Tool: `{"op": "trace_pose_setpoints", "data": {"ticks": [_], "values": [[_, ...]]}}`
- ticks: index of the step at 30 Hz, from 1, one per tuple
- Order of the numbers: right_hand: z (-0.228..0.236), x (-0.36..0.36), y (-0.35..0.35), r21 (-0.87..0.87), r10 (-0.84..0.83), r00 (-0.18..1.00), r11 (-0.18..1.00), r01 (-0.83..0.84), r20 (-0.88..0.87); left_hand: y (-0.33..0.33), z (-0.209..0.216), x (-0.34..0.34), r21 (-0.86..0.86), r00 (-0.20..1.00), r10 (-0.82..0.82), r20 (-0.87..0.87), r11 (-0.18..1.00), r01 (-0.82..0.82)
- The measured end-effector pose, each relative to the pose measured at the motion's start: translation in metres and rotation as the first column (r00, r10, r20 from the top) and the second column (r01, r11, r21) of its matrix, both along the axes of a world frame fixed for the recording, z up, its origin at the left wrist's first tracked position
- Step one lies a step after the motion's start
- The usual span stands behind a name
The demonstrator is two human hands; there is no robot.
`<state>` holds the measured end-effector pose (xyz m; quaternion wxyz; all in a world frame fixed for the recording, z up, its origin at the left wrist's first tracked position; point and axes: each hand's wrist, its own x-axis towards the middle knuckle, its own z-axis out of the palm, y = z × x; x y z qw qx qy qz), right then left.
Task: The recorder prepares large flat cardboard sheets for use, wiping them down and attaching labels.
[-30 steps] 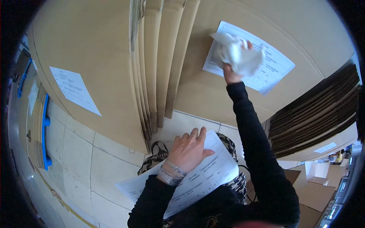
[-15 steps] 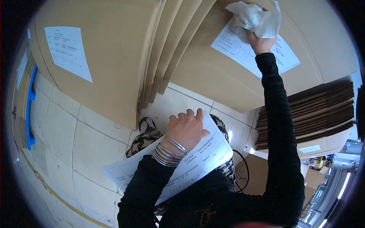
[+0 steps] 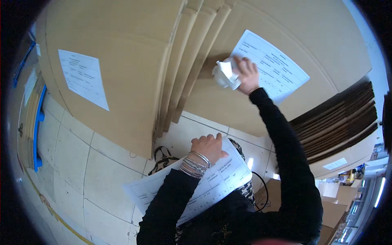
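My right hand is closed on a crumpled white cloth, held against a large brown carton panel at the left edge of a printed white label. The label lies on the panel at a slant, and its lower left part is hidden by my hand and sleeve. My left hand, with bracelets at the wrist, lies over the upper edge of a printed paper sheet across my lap. Its fingers are stretched forward and slightly bent, with the thumb apart; their undersides are hidden.
On the left stands another large carton panel bearing its own label. Several cardboard layers stand between the two panels. Stacked flat cartons fill the right side. A blue pallet sits far left on the tiled floor.
My right hand has moved down and left with the cloth, from the label's upper part to its left edge. More of the label shows. My left hand stays on the sheet.
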<state>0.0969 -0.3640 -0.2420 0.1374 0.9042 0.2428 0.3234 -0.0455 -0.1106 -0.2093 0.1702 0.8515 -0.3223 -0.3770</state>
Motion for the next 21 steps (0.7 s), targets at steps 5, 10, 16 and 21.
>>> {"op": "trace_pose_setpoints", "data": {"ticks": [5,10,16,21], "values": [[0.125,0.062,0.016,0.168,-0.023,0.943,0.985,-0.035,0.331,0.005,-0.002,0.001,-0.024,0.996,0.014,0.083,1.000,-0.012],[0.105,0.048,0.017,0.189,-0.079,0.910,0.982,0.001,0.407,0.004,-0.004,0.003,-0.007,0.999,0.008,0.045,1.000,-0.008],[-0.061,-0.022,-0.015,-0.006,-0.020,0.993,1.000,0.020,-0.116,0.002,-0.002,0.009,-0.009,0.999,0.018,0.050,1.000,-0.018],[-0.013,-0.004,-0.009,0.041,-0.052,0.999,0.998,0.051,0.015,0.003,-0.005,0.013,0.044,1.000,-0.014,-0.021,0.999,0.015]]}}
